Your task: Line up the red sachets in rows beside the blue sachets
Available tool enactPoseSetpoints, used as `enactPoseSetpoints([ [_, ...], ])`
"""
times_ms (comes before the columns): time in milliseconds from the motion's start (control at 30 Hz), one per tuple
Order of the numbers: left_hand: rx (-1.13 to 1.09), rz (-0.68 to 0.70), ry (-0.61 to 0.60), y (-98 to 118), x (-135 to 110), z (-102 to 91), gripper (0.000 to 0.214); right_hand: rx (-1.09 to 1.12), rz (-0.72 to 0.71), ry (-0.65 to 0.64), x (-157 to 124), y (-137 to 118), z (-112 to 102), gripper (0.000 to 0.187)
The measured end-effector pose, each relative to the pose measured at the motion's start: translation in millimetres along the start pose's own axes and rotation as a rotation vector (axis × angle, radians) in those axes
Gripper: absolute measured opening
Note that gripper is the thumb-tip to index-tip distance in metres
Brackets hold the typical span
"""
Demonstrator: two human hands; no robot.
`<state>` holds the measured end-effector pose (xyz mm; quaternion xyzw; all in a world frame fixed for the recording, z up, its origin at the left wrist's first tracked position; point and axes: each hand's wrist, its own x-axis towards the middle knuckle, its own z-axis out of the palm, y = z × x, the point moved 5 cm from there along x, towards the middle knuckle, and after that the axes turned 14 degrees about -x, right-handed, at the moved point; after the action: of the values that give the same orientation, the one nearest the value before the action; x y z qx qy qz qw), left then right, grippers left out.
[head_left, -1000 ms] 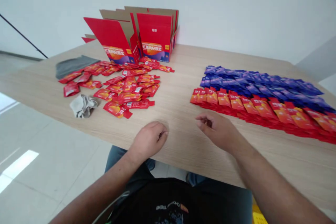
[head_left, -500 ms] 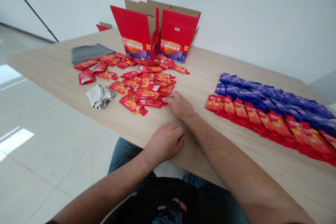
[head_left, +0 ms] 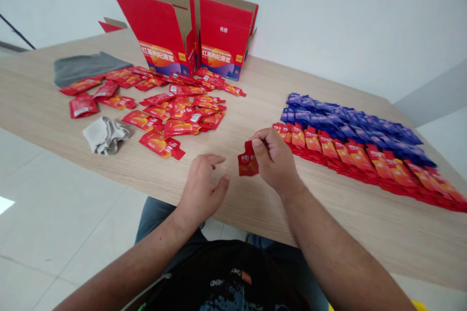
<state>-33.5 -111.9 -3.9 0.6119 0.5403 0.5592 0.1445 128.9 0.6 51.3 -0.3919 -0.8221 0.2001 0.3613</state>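
Pinched in my right hand [head_left: 274, 159] is a red spouted pouch [head_left: 248, 161], lifted above the wooden table [head_left: 219, 184]. My left hand [head_left: 205, 181] is empty, its thumb and fingers apart, just left of that pouch. Loose red pouches [head_left: 182, 107] lie scattered in a pile beyond my left hand. To the right, red pouches [head_left: 328, 148] overlap in a long neat row. Behind them run rows of blue pouches [head_left: 350, 119].
Two open red cartons [head_left: 222, 34] with printed fronts stand at the back. A folded grey cloth [head_left: 87, 68] and a crumpled whitish cloth [head_left: 104, 136] lie on the left. Part of another red box [head_left: 109, 25] shows behind the table's far edge.
My right hand has picked a red pouch from the near edge of the pile and brought it right and closer. My left hand has opened and moved left. The view has shifted right.
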Motion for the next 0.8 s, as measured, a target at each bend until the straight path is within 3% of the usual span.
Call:
enactPoseSetpoints([
  [67, -0.053, -0.040, -0.080, 3.6, 1.8, 8.1, 0.034, 0.050, 0.048, -0.007, -14.4, -2.5, -13.2, 0.020],
  [200, -0.201, -0.102, -0.296, 22.7, 2.1, 32.8, 0.015, 0.125, 0.130, 0.028, -40.0, -4.7, -24.2, 0.018],
  [300, -0.191, -0.117, -0.292, 35.2, 1.5, 42.6, 0.021, 0.174, 0.186, 0.045, -54.4, -2.6, -24.2, 0.017],
  [433, -0.183, -0.173, -0.197, 37.5, 2.5, 48.4, 0.025, 0.286, 0.297, 0.082, -73.8, 11.3, -25.5, 0.021],
  [600, -0.298, -0.256, -0.075, 32.1, 2.0, 55.2, 0.026, 0.185, 0.291, -0.006, -100.4, 22.3, -26.4, 0.017],
  [700, -0.324, -0.272, -0.170, 33.0, 2.8, 67.0, 0.029, 0.140, 0.305, -0.001, -111.7, 32.1, -34.4, 0.015],
  [800, -0.298, -0.233, -0.351, 35.4, 4.4, 76.8, 0.035, 0.108, 0.371, 0.064, -118.2, 57.6, -63.2, 0.016],
])
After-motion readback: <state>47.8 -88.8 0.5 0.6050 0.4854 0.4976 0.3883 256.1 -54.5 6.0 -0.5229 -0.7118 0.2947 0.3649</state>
